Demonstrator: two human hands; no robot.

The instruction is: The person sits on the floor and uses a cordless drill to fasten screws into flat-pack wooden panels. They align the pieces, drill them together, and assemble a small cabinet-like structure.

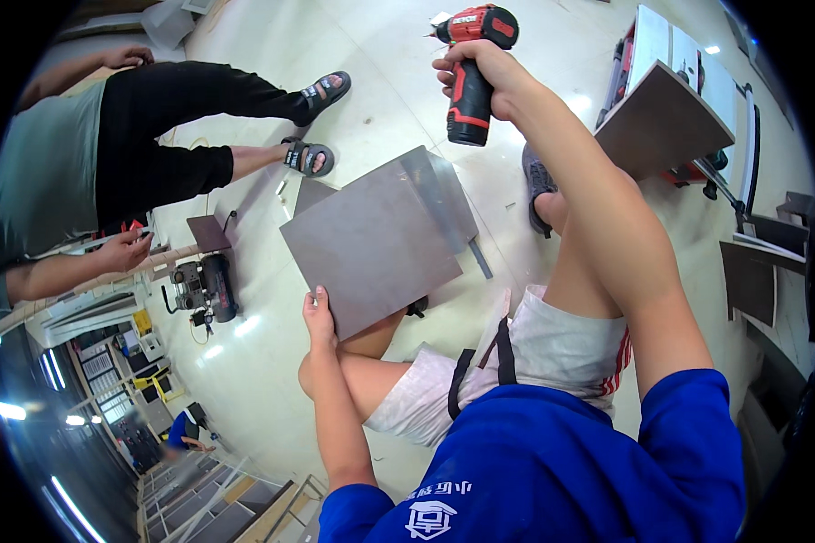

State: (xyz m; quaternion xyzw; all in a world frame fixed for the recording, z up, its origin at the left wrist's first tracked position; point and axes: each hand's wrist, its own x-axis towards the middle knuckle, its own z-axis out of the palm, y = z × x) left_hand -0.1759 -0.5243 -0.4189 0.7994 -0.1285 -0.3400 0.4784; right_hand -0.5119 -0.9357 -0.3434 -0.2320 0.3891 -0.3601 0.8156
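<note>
My right hand (491, 74) is wrapped round the grip of a red and black cordless drill (469, 101), raised at the top middle with its bit pointing left. With its thumb on top, my left hand (319, 319) grips the near left edge of a flat grey-brown board (371, 242), its other fingers hidden beneath. The board lies tilted in front of my legs. Another greyish panel (450, 195) shows under its far right side, and a narrow grey strip (481, 258) lies beside it.
A person in black trousers and sandals (310, 158) stands at the left, near an air compressor (204, 288). To the right, a brown board (666, 127) leans against a table saw (688, 54). More panels (750, 282) stand at the far right. Shelving and another person (186, 430) are at lower left.
</note>
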